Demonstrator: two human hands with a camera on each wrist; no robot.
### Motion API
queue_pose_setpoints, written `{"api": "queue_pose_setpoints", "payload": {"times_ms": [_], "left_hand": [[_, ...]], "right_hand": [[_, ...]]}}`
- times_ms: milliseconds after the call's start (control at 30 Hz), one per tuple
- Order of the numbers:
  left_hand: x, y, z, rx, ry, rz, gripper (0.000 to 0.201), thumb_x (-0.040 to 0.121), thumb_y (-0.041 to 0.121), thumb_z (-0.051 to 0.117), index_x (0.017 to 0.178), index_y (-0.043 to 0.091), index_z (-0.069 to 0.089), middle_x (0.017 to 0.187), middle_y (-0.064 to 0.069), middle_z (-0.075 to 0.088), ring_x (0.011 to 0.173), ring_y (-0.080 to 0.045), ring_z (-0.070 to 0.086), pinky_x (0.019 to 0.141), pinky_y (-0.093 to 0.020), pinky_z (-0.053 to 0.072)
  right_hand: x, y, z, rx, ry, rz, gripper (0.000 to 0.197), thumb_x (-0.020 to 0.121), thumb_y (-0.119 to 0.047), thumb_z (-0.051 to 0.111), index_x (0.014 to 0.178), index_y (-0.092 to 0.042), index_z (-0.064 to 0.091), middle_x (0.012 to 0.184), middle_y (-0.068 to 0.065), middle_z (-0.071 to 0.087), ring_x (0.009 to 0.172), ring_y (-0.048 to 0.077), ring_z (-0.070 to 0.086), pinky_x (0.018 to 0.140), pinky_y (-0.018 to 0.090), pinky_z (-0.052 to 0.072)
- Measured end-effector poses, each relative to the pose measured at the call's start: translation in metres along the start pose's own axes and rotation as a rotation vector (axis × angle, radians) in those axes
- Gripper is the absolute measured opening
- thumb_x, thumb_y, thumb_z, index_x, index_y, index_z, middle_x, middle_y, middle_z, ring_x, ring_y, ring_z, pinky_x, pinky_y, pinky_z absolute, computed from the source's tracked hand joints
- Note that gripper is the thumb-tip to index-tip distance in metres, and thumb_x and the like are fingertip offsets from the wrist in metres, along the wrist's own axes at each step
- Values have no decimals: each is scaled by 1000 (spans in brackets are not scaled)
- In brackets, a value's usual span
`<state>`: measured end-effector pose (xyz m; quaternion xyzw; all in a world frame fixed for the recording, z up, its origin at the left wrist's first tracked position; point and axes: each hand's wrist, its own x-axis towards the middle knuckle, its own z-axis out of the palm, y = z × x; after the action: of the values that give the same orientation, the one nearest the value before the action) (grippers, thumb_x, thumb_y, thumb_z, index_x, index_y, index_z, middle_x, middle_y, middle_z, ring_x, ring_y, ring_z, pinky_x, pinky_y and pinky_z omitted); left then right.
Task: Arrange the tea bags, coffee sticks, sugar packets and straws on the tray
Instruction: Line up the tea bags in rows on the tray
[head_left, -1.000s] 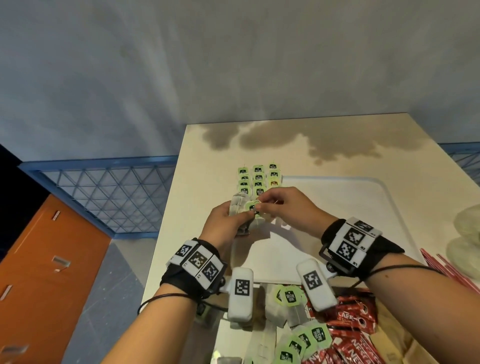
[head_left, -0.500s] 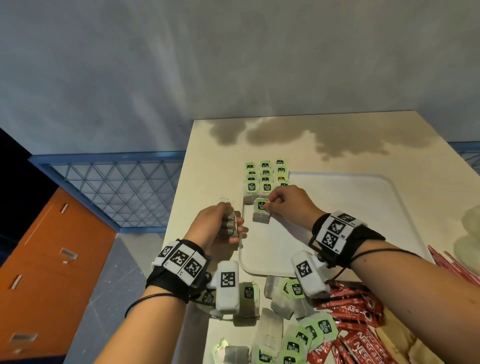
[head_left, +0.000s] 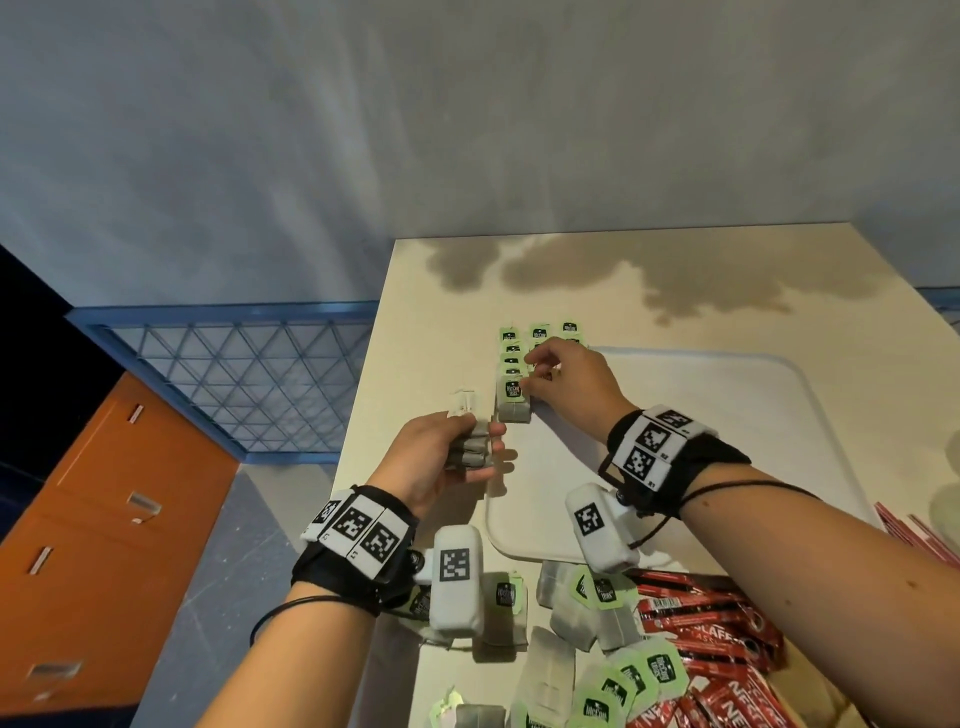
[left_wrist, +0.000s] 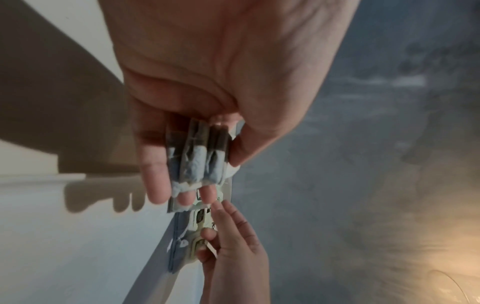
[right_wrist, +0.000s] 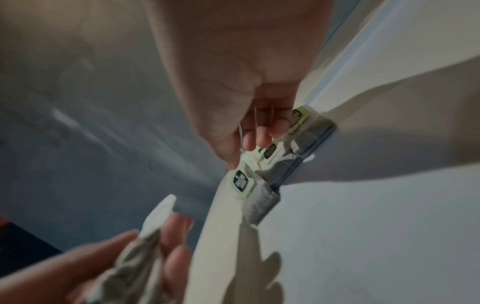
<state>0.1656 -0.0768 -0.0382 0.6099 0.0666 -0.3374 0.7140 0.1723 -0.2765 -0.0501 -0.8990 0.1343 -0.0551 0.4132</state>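
Left hand (head_left: 434, 452) curled round a bundle of soft papery tea bags (head_left: 471, 449), just off the white tray's (head_left: 675, 447) near-left rim. Right hand (head_left: 563, 387) resting fingertips on the tagged rows (head_left: 511, 364) ahead, seemingly pinching a tag. Behind both wrists on the desk (head_left: 415, 322), loose bags and glossy red coffee sticks (head_left: 706, 623).

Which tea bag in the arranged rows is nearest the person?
The tea bag at the near end of the left column on the tray; it alone shows its whole pouch, and the right hand touches it.
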Motion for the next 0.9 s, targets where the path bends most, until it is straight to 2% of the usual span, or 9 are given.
{"api": "queue_pose_setpoints", "payload": {"times_ms": [100,200,300,433,500,600,700,800,900], "left_hand": [[-4,-3,7,66,-43,69,22,102,10,45,109,2,64,95,-12,72,76,-18,71,66,-32,59],[-7,-6,17,164,-51,117,19,100,8,50,113,1,62,90,-13,71,70,-19,69,58,-30,59],[-7,-12,28,238,-48,146,23,96,9,58,118,1,60,88,-14,69,68,-22,67,55,-31,58],[-8,-18,33,295,-11,169,30,85,9,73,114,5,64,87,-10,71,73,-21,66,61,-32,57],[-8,-21,32,336,108,221,25,81,9,77,104,7,68,84,-9,71,73,-22,66,63,-34,57],[-8,-25,35,390,310,347,11,79,12,79,86,14,71,77,-6,72,70,-24,67,69,-43,61],[-15,-27,51,506,276,422,18,79,21,80,95,13,75,81,-4,74,67,-23,69,70,-44,60],[-22,-28,66,676,232,472,23,80,29,78,97,13,76,84,-6,75,70,-24,69,69,-34,57],[-22,-27,68,756,229,484,25,80,35,77,96,15,77,82,-5,74,75,-22,68,69,-28,50]], "right_hand": [[-16,-8,-11,214,-14,10,15,87,-24,73,98,-15,72,84,-6,66,72,5,58,68,20,45],[-37,-15,-20,392,-164,39,16,89,-21,70,100,-9,73,88,6,71,71,12,62,59,15,47],[-53,-13,-25,347,-189,12,11,89,-18,70,91,-8,72,83,11,71,65,12,60,59,20,47],[-68,-7,-36,359,-120,44,12,88,-17,71,79,-11,67,74,4,68,60,12,59,58,25,49],[-74,-4,-42,405,-73,86,16,89,-16,70,76,-11,63,72,5,65,57,13,59,59,30,50],[-82,0,-46,416,-17,131,19,91,-14,67,75,-9,58,67,7,62,54,15,61,60,35,52],[-88,1,-42,416,-22,157,22,90,-12,67,73,-9,54,64,9,63,54,19,63,64,38,56],[-92,-3,-38,442,-34,165,16,91,-9,64,78,-4,56,72,18,66,59,27,67,67,40,59],[-94,-6,-37,487,-48,164,16,93,-11,61,84,1,60,81,18,68,70,30,70,71,41,61]]}}
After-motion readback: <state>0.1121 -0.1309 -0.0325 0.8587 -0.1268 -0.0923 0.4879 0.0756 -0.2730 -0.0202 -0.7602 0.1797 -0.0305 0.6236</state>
